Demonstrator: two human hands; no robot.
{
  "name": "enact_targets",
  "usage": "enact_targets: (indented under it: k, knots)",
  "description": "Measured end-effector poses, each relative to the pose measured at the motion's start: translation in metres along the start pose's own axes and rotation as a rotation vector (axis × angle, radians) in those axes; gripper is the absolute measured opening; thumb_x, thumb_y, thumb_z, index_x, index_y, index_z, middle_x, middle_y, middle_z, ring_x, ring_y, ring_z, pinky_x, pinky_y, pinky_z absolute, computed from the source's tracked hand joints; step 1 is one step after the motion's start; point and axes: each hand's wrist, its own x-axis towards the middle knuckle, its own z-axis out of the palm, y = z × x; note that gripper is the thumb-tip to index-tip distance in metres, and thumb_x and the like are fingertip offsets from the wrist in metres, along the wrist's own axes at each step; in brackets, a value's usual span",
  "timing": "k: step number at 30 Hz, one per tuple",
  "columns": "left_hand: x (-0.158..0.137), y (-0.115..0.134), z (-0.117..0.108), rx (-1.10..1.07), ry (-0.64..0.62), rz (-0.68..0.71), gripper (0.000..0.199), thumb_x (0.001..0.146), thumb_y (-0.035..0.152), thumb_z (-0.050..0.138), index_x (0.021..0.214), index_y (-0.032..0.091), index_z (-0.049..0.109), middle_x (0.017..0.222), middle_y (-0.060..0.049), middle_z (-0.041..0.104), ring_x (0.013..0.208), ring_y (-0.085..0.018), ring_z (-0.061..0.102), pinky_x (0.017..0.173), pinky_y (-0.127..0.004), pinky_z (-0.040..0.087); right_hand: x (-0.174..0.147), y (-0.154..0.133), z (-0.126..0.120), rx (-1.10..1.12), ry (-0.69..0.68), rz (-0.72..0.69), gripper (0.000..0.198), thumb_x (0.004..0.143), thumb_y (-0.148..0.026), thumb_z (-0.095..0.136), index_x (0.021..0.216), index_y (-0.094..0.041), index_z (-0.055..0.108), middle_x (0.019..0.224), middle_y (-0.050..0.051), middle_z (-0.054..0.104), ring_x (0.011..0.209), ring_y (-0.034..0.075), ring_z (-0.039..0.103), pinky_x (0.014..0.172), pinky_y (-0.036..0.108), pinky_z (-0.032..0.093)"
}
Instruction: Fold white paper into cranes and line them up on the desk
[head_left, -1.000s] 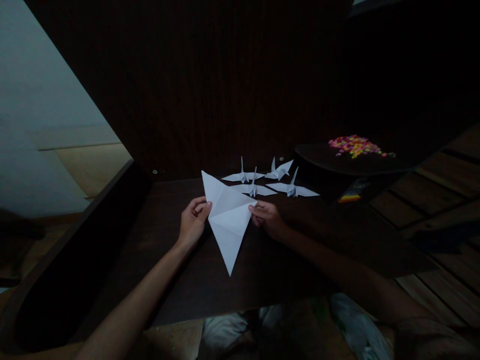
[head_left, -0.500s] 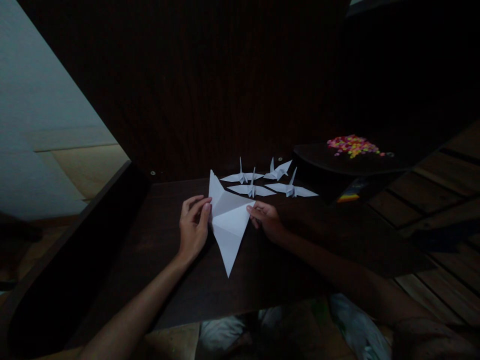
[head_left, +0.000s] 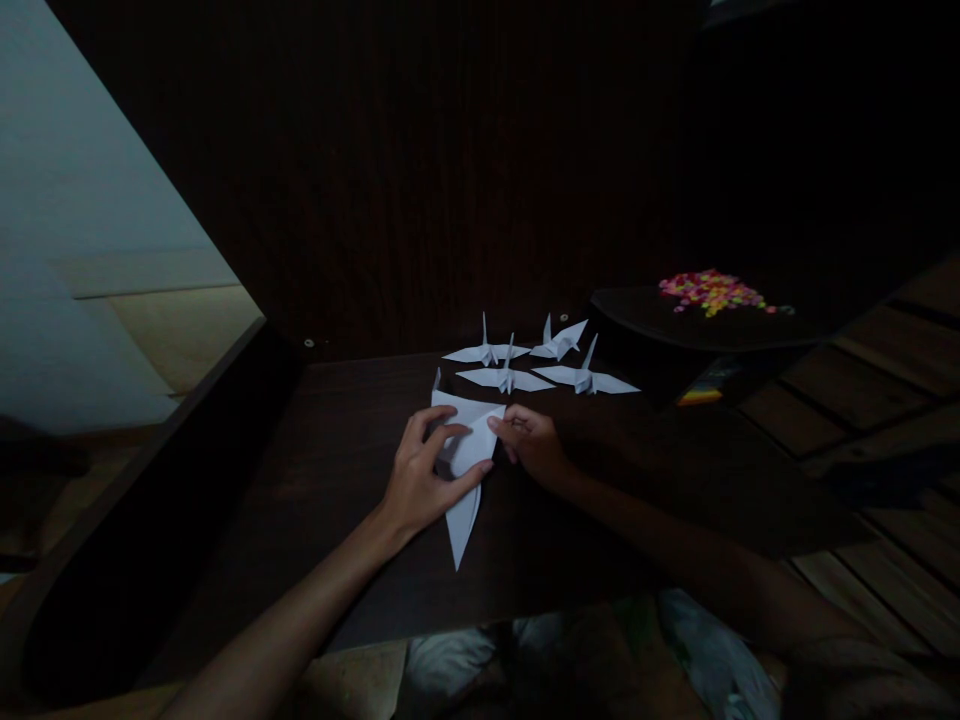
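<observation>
White paper (head_left: 481, 440) (folded, sharply pointed below) sits under spread left fingers (head_left: 448, 433), right fingers (head_left: 505, 431) pinching its corner.

1. Your left hand (head_left: 424, 482) covers the middle of the paper (head_left: 479, 442); you can't tell whether it pinches or only presses.
2. Some fingertips of your right hand (head_left: 536, 446) are hidden behind the paper's corner.
3. The bottom edge cuts off your left forearm (head_left: 300, 612).
4. The bits (head_left: 712, 292) on the shelf (head_left: 643, 315) are too small for you to identify.
5. The striped item (head_left: 703, 386) below is too dark to name.
</observation>
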Motion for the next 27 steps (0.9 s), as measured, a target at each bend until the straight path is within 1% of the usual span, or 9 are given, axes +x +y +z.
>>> enact_targets:
  k: [6,12,17,19,23,27]
  knots:
    - [-0.0006,-0.0024,0.0028,-0.063,-0.053,-0.026,0.034,0.076,0.032,0.073,0.106,0.021,0.062,0.121,-0.011,0.053,0.116,-0.027,0.052,0.098,-0.041,0.045,-0.0094,-0.0004,0.0002,-0.117,-0.072,-0.111,0.033,0.078,-0.047,0.062,0.063,-0.022,0.048,0.042,-0.007,0.043,0.037,0.008,0.037,0.041,0.023,0.028]
    - [0.0003,-0.0015,0.0027,-0.156,-0.116,-0.079,0.026,0.080,0.027,0.068,0.105,0.022,0.063,0.121,-0.010,0.055,0.115,-0.025,0.054,0.099,-0.040,0.045,-0.0099,0.0021,-0.0028,-0.240,-0.078,-0.158,0.028,0.080,-0.042,0.061,0.064,-0.022,0.049,0.045,-0.006,0.046,0.043,0.011,0.043,0.046,0.024,0.032]
    - [0.0010,-0.0016,0.0016,-0.213,-0.129,-0.080,0.022,0.082,0.027,0.067,0.104,0.021,0.064,0.120,-0.010,0.056,0.114,-0.024,0.055,0.098,-0.041,0.046,-0.0083,0.0029,-0.0043,-0.238,-0.091,-0.184,0.027,0.082,-0.040,0.058,0.065,-0.022,0.045,0.045,-0.007,0.045,0.039,0.010,0.043,0.045,0.024,0.033]
    - [0.0016,-0.0021,0.0008,-0.241,-0.135,-0.077,0.025,0.083,0.028,0.067,0.106,0.022,0.063,0.120,-0.009,0.056,0.113,-0.024,0.055,0.095,-0.040,0.048,-0.0079,0.0032,-0.0050,-0.238,-0.105,-0.213,0.029,0.082,-0.041,0.056,0.065,-0.022,0.044,0.045,-0.007,0.045,0.039,0.010,0.043,0.046,0.024,0.035]
    - [0.0028,-0.0049,-0.0007,-0.312,-0.152,-0.067,0.034,0.083,0.029,0.068,0.115,0.023,0.059,0.123,-0.010,0.053,0.114,-0.024,0.054,0.089,-0.039,0.053,-0.0074,0.0049,-0.0067,-0.287,-0.110,-0.306,0.029,0.084,-0.040,0.055,0.065,-0.022,0.043,0.047,-0.006,0.045,0.045,0.011,0.046,0.049,0.024,0.036]
    - [0.0035,-0.0072,-0.0022,-0.311,-0.152,-0.040,0.037,0.082,0.028,0.069,0.117,0.023,0.057,0.124,-0.010,0.053,0.115,-0.025,0.054,0.087,-0.040,0.054,-0.0080,0.0046,-0.0083,-0.312,-0.144,-0.341,0.027,0.085,-0.039,0.054,0.066,-0.022,0.043,0.053,-0.004,0.046,0.051,0.012,0.048,0.049,0.023,0.035]
